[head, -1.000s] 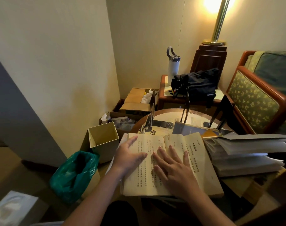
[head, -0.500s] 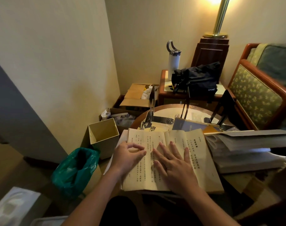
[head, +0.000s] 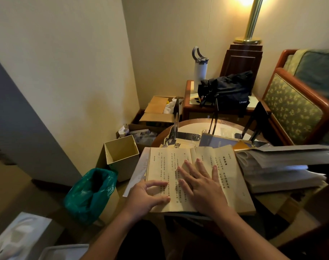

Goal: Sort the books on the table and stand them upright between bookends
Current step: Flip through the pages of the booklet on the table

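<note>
Hands lie on an open book (head: 197, 177) with yellowed pages printed in vertical columns. It lies flat at the near edge of the round surface (head: 193, 126). The right hand (head: 203, 186) presses palm-down across the gutter, its fingers (head: 188, 166) straight and spread over both pages. The left hand (head: 146, 197) sits at the lower corner of the left page, its fingers curved and apart, with the forefinger and thumb tips touching the paper and a gap between them. A loose white sheet (head: 139, 169) sticks out from under the book's left edge.

Just right of the open book lies a thick pile of books (head: 283, 171) with fanned pages. Beyond it a blue-grey book (head: 216, 140) and a black-and-white cover (head: 176, 143) lie flat. Three thin black bookends (head: 214, 119) stand upright along the far side, well apart, with nothing between them.

On the floor to the left stand a cream square bin (head: 120, 154), a green plastic bag (head: 90, 192) and a cardboard box (head: 156, 111). Behind, a side table carries a white bottle (head: 200, 70) and a black bag (head: 227, 91), beside a patterned armchair (head: 295, 109).
</note>
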Available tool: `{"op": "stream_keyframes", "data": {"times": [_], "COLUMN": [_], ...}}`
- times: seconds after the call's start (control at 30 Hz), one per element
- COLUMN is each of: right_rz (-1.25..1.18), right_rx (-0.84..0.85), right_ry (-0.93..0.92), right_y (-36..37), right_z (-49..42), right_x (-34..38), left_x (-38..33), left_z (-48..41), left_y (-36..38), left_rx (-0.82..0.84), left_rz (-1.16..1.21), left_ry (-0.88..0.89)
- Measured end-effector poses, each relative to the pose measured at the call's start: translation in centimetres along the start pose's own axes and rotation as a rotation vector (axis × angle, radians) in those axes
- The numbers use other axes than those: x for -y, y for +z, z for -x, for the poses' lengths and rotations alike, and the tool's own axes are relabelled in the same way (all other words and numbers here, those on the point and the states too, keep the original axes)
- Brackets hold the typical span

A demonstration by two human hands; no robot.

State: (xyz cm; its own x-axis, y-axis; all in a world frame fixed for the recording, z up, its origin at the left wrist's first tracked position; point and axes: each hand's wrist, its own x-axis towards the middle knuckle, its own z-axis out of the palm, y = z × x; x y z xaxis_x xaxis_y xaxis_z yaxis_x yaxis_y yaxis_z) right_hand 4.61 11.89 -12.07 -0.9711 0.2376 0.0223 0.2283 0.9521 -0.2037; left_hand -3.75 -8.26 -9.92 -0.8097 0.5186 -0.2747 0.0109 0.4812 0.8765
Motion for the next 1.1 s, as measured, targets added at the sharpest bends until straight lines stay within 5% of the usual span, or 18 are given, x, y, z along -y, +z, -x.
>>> {"op": "stream_keyframes", "data": {"times": [0.2,0.37,0.53,0.8,1.1], "right_rz": [-0.079,-0.224,-0.366,-0.812,-0.888], "right_rx": [0.023,-0.100,-0.023,-0.234,-0.047], "right_ry": [-0.009,0.199,0.284,0.437,0.221], "right_y": [-0.9,-2.8,-3.4,-5.7,-9.6], "right_z": [0.0,1.4,3.3,4.5,3.2], "right_x": [0.2,0.3,0.2,-0.1,3.6], "left_x": [-0.9,-1.2,-0.7,-0.9,-1.1], "left_z": [-0.1,0.2,0.8,1.0,1.0], "left_y": [0.4,0.3,0.5,0.3,-0.1], "left_rx": [-0.026,-0.010,-0.029,-0.030,-0.010], "left_rz": [0.126,0.193,0.177,0.171,0.340], "left_ry": [-0.004,0.044,0.065,0.091,0.141]}}
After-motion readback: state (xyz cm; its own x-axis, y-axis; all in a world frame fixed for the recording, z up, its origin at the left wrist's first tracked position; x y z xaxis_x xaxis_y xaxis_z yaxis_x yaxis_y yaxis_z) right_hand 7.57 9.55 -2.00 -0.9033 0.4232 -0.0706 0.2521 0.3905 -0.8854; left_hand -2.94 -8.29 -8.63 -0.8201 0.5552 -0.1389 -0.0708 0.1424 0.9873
